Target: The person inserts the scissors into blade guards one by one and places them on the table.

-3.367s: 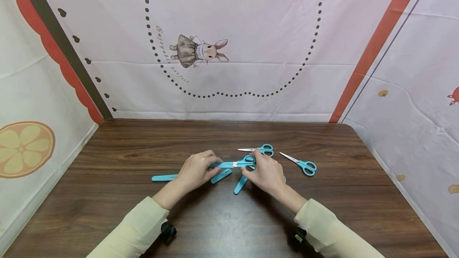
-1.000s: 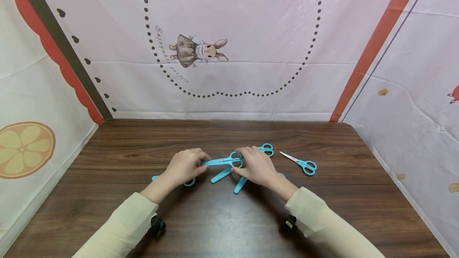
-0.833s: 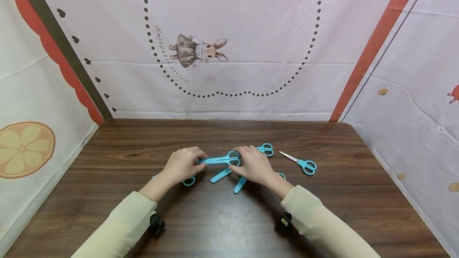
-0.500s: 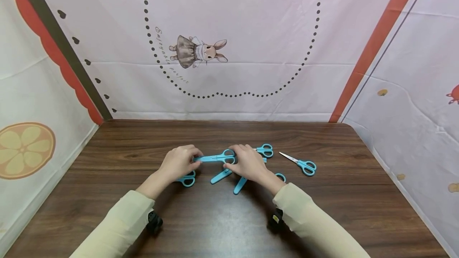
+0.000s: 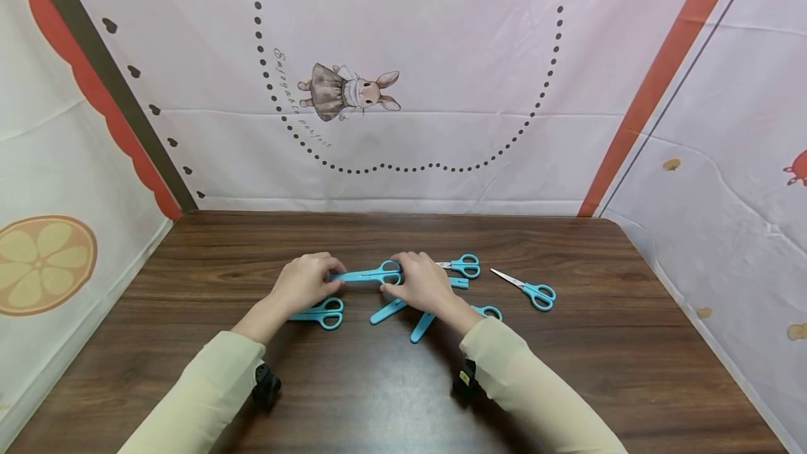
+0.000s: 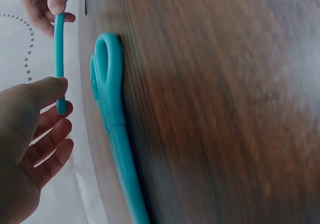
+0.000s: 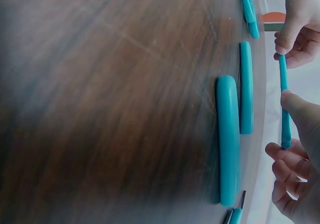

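A brown wooden table (image 5: 221, 251); behind it, pale cloth (image 5: 466, 54) — printed with a rabbit (image 5: 349, 92) and dotted line (image 5: 414, 169); leftward, a printed orange slice (image 5: 43, 265).

Thin cursive script (image 5: 288, 93) on the pale cloth (image 5: 466, 40) behind the desk (image 5: 391, 391) reads "Enjoyable perfect". The letters are turned sideways and run downward: "Enjoyable" passes between a line of dots (image 5: 270, 87) and a printed rabbit (image 5: 347, 92), and "perfect" curves on below, nearer the desk.

Bright head view, pale glare on tabletop (image 5: 391, 394), dimmer, blurrier wrist views
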Tool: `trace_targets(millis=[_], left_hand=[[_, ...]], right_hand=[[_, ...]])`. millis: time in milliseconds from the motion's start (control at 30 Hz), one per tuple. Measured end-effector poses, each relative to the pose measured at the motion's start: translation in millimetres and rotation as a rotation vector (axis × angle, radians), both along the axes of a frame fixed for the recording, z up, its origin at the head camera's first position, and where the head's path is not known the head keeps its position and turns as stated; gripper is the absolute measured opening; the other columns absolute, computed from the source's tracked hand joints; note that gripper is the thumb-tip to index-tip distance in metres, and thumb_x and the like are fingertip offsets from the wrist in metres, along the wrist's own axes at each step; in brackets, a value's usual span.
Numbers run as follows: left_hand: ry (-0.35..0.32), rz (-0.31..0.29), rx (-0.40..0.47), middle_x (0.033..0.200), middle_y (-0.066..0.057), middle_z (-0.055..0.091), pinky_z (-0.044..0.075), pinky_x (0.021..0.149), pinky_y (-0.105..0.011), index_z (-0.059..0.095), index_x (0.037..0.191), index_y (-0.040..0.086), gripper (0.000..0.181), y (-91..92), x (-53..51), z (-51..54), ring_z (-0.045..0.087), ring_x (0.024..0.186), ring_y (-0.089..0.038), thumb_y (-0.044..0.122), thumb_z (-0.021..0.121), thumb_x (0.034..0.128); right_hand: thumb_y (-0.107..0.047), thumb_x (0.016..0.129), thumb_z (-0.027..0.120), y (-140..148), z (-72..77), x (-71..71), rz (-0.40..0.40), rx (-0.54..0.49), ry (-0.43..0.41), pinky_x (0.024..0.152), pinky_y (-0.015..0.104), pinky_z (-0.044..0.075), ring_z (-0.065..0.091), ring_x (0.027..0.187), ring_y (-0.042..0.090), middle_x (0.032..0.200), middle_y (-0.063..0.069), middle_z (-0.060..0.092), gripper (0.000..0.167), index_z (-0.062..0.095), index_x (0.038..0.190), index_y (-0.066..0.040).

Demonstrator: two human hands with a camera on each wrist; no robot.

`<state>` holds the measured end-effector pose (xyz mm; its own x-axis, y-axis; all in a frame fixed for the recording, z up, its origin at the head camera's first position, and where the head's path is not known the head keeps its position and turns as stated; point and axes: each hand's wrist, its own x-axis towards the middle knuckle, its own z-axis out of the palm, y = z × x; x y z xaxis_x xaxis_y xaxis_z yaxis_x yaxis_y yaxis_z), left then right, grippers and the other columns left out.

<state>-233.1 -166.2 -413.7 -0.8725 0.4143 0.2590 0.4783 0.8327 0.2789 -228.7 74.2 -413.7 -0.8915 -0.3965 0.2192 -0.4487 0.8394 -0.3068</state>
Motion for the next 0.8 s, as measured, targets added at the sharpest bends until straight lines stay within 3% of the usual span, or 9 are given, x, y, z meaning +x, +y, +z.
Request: trace_targets(millis=[400, 800], left_hand=[[-0.061, 0.007, 0.004, 0.086, 0.004, 0.065, 0.048, 0.058, -0.031, 0.070, 0.094, 0.016, 0.016, -14.5, -5.7, -3.7, 0.061, 0.073, -0.012, 0.022, 0.072, 0.0797], [-0.109, 0.026, -0.011, 0.087, 0.001, 0.065, 0.048, 0.060, -0.032, 0.070, 0.093, 0.015, 0.015, -25.3, -7.1, -6.2, 0.060, 0.072, -0.012, 0.021, 0.071, 0.0804]], right_hand=[[-0.050, 0.079, 0.066, -16.0, -3.3, -7.9, -0.027, 0.033, -0.041, 0.051, 0.023, 0.038, 0.056, 0.084, 0.016, 0.102, 0.000, 0.063, 0.055, 0.058, 0.122, -0.015], [-0.051, 0.080, 0.064, -29.2, -7.2, -10.6, -0.009, 0.070, -0.024, 0.060, 0.027, 0.046, 0.058, 0.094, 0.019, 0.105, 0.001, 0.063, 0.055, 0.058, 0.121, -0.014]])
